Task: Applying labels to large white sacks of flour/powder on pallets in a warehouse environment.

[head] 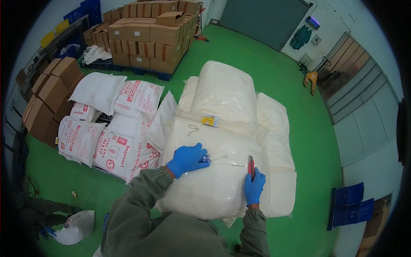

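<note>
My left hand (188,160), in a blue glove, is closed around a small blue-and-white patterned item (205,158), mostly hidden by the fingers. A thin pale string (229,164) runs from beside it across the plump plastic-wrapped white bag (212,189) in front of me. In my right hand (254,189), also gloved, is a red utility knife (251,168) pointing away from me over the bag's right side. Another piece of string (193,129) lies looped near the bag's far edge. Just beyond sits a yellow-and-white label (210,120) bearing writing.
More large white bags (224,88) lie beyond and to the right. Printed flour sacks (114,151) are piled at left. Cartons on a blue pallet (165,75) stand behind, and a yellow pallet jack (310,80) at far right. A co-worker's gloved hand (49,232) touches a sack (77,227) at lower left.
</note>
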Action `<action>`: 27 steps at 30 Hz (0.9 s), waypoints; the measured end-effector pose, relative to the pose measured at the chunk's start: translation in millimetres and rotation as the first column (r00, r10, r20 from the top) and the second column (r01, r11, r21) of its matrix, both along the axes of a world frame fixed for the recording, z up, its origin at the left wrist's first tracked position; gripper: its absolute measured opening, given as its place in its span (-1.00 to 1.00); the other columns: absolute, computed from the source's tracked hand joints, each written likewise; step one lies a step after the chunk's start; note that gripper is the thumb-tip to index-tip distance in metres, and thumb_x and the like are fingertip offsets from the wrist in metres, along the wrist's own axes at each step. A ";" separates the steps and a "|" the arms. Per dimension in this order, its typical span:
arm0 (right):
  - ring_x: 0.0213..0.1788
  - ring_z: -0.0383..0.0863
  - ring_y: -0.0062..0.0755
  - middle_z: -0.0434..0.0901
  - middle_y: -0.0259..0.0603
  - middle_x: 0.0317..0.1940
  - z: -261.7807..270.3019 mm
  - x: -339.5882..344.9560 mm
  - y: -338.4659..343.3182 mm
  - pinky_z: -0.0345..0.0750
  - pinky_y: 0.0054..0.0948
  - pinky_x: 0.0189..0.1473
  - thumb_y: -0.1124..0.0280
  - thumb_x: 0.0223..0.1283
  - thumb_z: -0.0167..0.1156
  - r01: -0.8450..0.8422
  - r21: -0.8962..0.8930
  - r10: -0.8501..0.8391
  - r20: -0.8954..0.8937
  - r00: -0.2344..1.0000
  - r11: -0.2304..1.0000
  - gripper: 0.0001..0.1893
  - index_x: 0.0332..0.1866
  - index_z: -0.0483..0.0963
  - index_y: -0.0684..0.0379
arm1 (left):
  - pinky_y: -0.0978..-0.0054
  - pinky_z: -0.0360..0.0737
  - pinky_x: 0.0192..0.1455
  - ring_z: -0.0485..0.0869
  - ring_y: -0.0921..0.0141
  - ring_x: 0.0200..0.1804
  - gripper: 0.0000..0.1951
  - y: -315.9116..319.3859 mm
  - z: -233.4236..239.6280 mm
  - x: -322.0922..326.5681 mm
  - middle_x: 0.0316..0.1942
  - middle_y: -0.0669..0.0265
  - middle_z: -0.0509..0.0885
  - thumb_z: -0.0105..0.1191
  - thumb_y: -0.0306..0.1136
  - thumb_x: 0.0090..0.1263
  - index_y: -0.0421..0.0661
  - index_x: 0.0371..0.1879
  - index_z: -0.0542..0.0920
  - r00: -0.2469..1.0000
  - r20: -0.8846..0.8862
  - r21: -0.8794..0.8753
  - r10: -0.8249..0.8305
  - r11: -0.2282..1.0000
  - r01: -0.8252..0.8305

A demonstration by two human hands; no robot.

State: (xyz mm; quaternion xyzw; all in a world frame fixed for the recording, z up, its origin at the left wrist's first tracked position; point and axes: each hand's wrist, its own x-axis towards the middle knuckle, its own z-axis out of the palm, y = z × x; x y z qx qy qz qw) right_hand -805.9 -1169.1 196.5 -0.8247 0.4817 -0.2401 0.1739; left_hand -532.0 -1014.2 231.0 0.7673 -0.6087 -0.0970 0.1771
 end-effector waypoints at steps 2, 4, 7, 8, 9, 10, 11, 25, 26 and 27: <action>-0.03 0.38 0.00 0.40 0.05 -0.10 3.9 -0.2 -1.9 0.37 -0.16 0.01 0.37 0.12 0.19 -0.009 -0.024 0.007 -0.051 0.999 1.000 -0.52 0.17 0.35 0.27 | 0.26 0.57 -0.36 0.64 0.24 -0.39 -0.51 25.8 1.6 -1.9 -0.29 0.27 0.54 0.16 0.10 0.13 0.09 -0.02 0.56 0.999 -0.013 0.000 0.036 0.999 -0.036; 0.01 0.38 0.02 0.40 0.07 -0.05 15.3 5.4 1.3 0.37 -0.15 0.03 0.37 0.12 0.19 -0.018 -0.047 0.013 -0.106 0.994 0.999 -0.51 0.18 0.35 0.25 | 0.28 0.54 -0.38 0.62 0.26 -0.41 -0.52 49.7 4.0 -16.0 -0.32 0.28 0.55 0.19 0.06 0.10 0.04 -0.07 0.59 0.985 -0.044 -0.104 0.167 0.980 -0.171; 0.08 0.37 0.05 0.40 0.10 0.04 45.3 54.1 3.7 0.36 -0.14 0.07 0.34 0.12 0.20 -0.042 -0.324 0.043 -0.004 0.999 0.945 -0.51 0.19 0.35 0.21 | 0.31 0.54 -0.33 0.62 0.27 -0.35 -0.51 56.9 6.9 -29.7 -0.29 0.28 0.57 0.23 0.04 0.05 0.00 -0.11 0.61 0.969 -0.009 -0.227 0.248 0.943 -0.244; 0.11 0.35 0.08 0.39 0.09 0.08 54.0 77.3 0.9 0.34 -0.11 0.10 0.35 0.12 0.20 -0.194 -0.289 0.215 0.040 0.976 0.937 -0.50 0.19 0.35 0.21 | 0.31 0.54 -0.30 0.62 0.28 -0.32 -0.51 56.5 10.7 -32.5 -0.28 0.29 0.57 0.24 0.04 0.05 -0.01 -0.11 0.62 0.954 0.022 -0.236 0.300 0.928 -0.287; 0.14 0.34 0.11 0.37 0.08 0.12 60.9 100.5 -1.1 0.33 -0.08 0.14 0.35 0.12 0.21 -0.346 -0.263 0.380 0.091 0.920 0.901 -0.50 0.20 0.35 0.20 | 0.31 0.54 -0.30 0.62 0.28 -0.32 -0.51 57.9 9.7 -32.8 -0.28 0.29 0.57 0.24 0.04 0.05 -0.01 -0.11 0.62 0.950 0.027 -0.236 0.311 0.925 -0.296; 0.18 0.31 0.13 0.33 0.09 0.17 58.0 124.7 -7.0 0.30 -0.04 0.18 0.29 0.10 0.23 -0.411 -0.200 0.435 0.095 0.895 0.890 -0.46 0.22 0.34 0.19 | 0.31 0.54 -0.28 0.61 0.28 -0.31 -0.50 57.0 6.7 -31.1 -0.28 0.28 0.58 0.24 0.04 0.05 -0.02 -0.10 0.61 0.954 -0.013 -0.210 0.298 0.932 -0.294; 0.22 0.29 0.14 0.30 0.10 0.22 52.9 145.4 -15.1 0.27 0.00 0.22 0.22 0.08 0.25 -0.464 -0.144 0.479 0.098 0.872 0.874 -0.41 0.23 0.33 0.18 | 0.32 0.54 -0.27 0.61 0.28 -0.29 -0.49 53.2 5.9 -29.8 -0.27 0.28 0.58 0.24 0.04 0.05 -0.03 -0.09 0.61 0.960 -0.054 -0.192 0.275 0.940 -0.280; -0.15 0.61 -0.07 0.61 -0.04 -0.17 -1.2 278.4 -37.8 0.54 -0.21 -0.12 0.25 0.20 0.11 -0.694 -0.039 0.676 -0.194 0.711 0.719 -0.74 -0.04 0.56 0.03 | 0.34 0.53 -0.35 0.61 0.30 -0.36 -0.52 58.2 -7.3 -28.1 -0.33 0.29 0.58 0.24 0.01 0.07 -0.07 -0.12 0.61 0.953 -0.098 -0.367 0.288 0.879 -0.304; -0.15 0.61 -0.07 0.61 -0.04 -0.17 -2.4 278.8 -34.8 0.54 -0.21 -0.12 0.25 0.20 0.11 -0.696 -0.038 0.679 -0.190 0.709 0.717 -0.74 -0.04 0.56 0.03 | 0.35 0.53 -0.34 0.61 0.30 -0.36 -0.52 57.5 -4.8 -27.5 -0.32 0.28 0.58 0.24 0.01 0.07 -0.07 -0.12 0.61 0.952 -0.101 -0.365 0.290 0.879 -0.307; -0.18 0.60 -0.07 0.59 -0.06 -0.23 -4.5 277.2 -30.2 0.54 -0.21 -0.14 0.29 0.20 0.10 -0.682 -0.132 0.633 -0.281 0.722 0.719 -0.78 -0.10 0.55 0.07 | 0.35 0.53 -0.34 0.61 0.30 -0.36 -0.52 58.5 -5.9 -27.9 -0.32 0.28 0.58 0.24 0.01 0.07 -0.07 -0.12 0.61 0.953 -0.097 -0.363 0.288 0.881 -0.304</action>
